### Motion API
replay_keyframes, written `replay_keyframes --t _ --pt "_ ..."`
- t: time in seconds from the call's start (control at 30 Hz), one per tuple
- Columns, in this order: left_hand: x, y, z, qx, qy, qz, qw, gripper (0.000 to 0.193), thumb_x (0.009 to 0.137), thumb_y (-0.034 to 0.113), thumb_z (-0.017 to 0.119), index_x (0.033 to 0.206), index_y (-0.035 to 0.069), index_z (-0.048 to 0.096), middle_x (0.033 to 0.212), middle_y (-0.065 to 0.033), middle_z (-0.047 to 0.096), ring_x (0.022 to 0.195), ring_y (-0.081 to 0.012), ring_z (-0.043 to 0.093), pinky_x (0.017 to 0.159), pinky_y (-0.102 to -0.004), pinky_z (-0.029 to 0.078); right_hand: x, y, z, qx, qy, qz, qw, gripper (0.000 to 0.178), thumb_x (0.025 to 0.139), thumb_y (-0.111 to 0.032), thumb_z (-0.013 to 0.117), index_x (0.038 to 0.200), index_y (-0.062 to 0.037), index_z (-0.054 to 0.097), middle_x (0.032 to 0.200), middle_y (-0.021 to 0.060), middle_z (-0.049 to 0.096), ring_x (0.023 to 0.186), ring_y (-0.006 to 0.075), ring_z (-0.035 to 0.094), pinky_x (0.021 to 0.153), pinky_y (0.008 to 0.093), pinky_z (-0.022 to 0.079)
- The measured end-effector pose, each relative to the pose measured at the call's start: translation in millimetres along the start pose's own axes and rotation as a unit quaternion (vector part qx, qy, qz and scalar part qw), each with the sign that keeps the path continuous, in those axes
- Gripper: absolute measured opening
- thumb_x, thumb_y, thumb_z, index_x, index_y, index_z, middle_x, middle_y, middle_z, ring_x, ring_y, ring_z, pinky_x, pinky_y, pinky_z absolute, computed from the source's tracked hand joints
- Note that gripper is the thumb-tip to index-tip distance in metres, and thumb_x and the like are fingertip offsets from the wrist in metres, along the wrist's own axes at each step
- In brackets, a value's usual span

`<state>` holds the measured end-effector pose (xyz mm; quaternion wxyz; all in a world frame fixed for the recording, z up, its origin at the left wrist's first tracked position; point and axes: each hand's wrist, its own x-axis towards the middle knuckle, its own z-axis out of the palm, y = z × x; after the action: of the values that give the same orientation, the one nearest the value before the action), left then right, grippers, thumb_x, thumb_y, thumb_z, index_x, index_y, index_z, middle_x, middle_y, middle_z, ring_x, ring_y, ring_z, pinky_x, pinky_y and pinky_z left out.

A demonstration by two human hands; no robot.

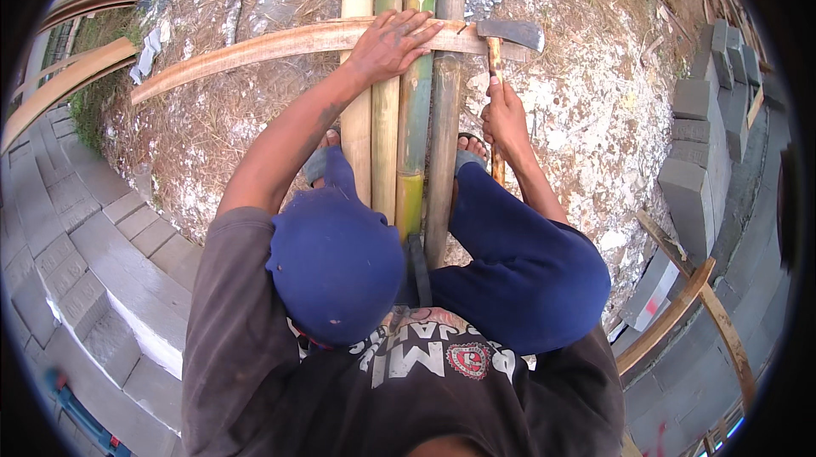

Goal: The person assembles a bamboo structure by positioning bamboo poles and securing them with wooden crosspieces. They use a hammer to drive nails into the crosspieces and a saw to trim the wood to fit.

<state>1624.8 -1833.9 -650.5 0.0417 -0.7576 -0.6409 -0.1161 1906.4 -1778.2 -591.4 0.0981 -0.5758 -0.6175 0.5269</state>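
Note:
A long pale wooden plank (246, 51) lies crosswise over several bamboo poles (415, 134) that run away from me. My left hand (393, 45) rests flat on the plank above the poles, fingers stretched out and holding nothing. Closed round the wooden handle of a hatchet (510, 32) is my right hand (505, 117). The hatchet's dark metal head is over the plank's right end, blade pointing right; whether it touches the wood I cannot tell. A small dark spike, too small to name surely, shows on the plank left of the head.
My knees and sandalled feet are on both sides of the poles. Grey blocks (690, 193) are stacked at the right, with wooden strips (671, 317) beside them. Grey pavers (127, 266) cover the left, where curved boards (72, 87) jut in. Whitish debris and dry grass cover the ground ahead.

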Motion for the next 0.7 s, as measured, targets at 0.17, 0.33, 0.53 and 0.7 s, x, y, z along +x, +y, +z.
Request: replay_keyframes --t 0.17,0.33,0.53,0.7 --pt "-1 -3 5 0.004 0.009 0.016 1.0 0.061 0.11 0.045 0.046 0.165 0.021 0.034 0.163 -0.004 0.045 0.148 -0.0228 0.043 0.125 -0.0444 0.031 -24 -16 -29 -0.221 0.062 -0.161 0.96 0.031 0.111 -0.029 0.049 0.105 0.0019 0.051 0.058 0.0265 0.059 0.052 0.0485 0.063 0.047 0.0542 0.044" --pt "-2 -6 0 -0.013 -0.009 -0.006 1.0 0.064 0.108 0.042 0.052 0.164 0.015 0.035 0.162 -0.0032 0.046 0.148 -0.0211 0.043 0.126 -0.0434 0.031 -36 -39 -25 -0.27 0.066 -0.219 0.935 0.023 0.11 -0.023 0.051 0.105 -0.0012 0.044 0.059 0.0292 0.059 0.054 0.0511 0.063 0.046 0.0579 0.046" --pt "-2 -1 -4 -0.018 -0.006 -0.019 1.0 0.066 0.106 0.039 0.057 0.164 0.016 0.035 0.16 -0.0021 0.048 0.147 -0.0189 0.043 0.123 -0.0437 0.032 -23 -53 -33 -0.359 0.02 -0.213 0.908 0.023 0.11 -0.023 0.05 0.106 -0.0014 0.043 0.064 0.0324 0.062 0.058 0.0542 0.063 0.048 0.0594 0.045" --pt "-6 -3 0 0.029 -0.006 -0.019 0.999 0.066 0.107 0.041 0.055 0.164 0.017 0.034 0.159 -0.001 0.049 0.145 -0.0191 0.045 0.122 -0.0425 0.033 -40 -79 -39 -0.239 0.144 -0.274 0.92 0.021 0.11 -0.022 0.05 0.109 -0.0018 0.044 0.058 0.0252 0.06 0.051 0.0478 0.063 0.041 0.0526 0.044"
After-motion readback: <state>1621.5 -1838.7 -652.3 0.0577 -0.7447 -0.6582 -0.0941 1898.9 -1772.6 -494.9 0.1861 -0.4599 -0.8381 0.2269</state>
